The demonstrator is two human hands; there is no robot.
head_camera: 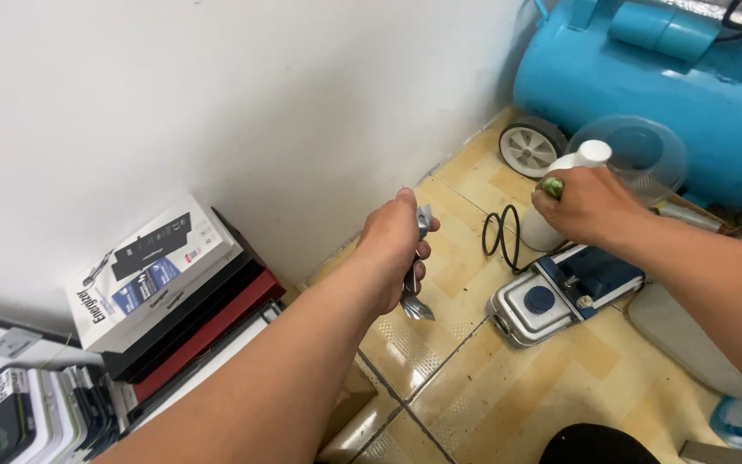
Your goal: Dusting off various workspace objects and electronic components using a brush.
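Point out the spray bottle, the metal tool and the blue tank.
spray bottle (592, 154), head view, on its white cap above the right hand.
metal tool (416, 307), head view, on its lower end below the left hand.
blue tank (611, 69), head view, on its rounded body.

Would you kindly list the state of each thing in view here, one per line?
left hand: closed around a metal tool
metal tool: held upright above the floor
right hand: gripping the white bottle's neck
white bottle: upright, cap on
blue compressor tank: resting on its wheel by the wall
black cable: looped on the tiles
stacked boxes: piled flat, closed
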